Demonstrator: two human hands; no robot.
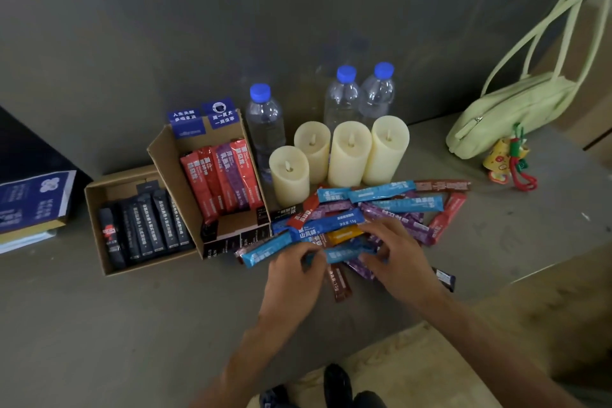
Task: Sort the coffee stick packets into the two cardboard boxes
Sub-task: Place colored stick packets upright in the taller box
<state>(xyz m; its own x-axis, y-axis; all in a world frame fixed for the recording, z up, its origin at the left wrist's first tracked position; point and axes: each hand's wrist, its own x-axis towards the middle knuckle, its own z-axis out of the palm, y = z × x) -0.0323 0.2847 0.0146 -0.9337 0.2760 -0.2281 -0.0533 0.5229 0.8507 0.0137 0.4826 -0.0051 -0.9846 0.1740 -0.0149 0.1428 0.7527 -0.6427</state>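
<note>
You are working at a bench (99, 325) that is carrying two cardboard boxes. The left box (112, 185) is lying flat toward the bench's left side and is holding about six black packets (149, 228). The right box (169, 169) is standing tilted just beside it, by the rear wall, and is holding about five red and purple packets (225, 175). Three water bottles (265, 122) with blue caps are standing along the rear edge. Four cream candles (351, 152) are standing just in front of them. A loose pile of packets (397, 205), too overlapped to count, is lying mid-bench in front of the candles. One green bag (506, 109) is resting toward the rear right corner.

Both hands are working at the pile's near edge. Your left hand (294, 275) is pinching the left end of one light-blue packet (344, 253) with curled fingers. Your right hand (397, 252) is pinching its right end, fingers likewise curled.
</note>
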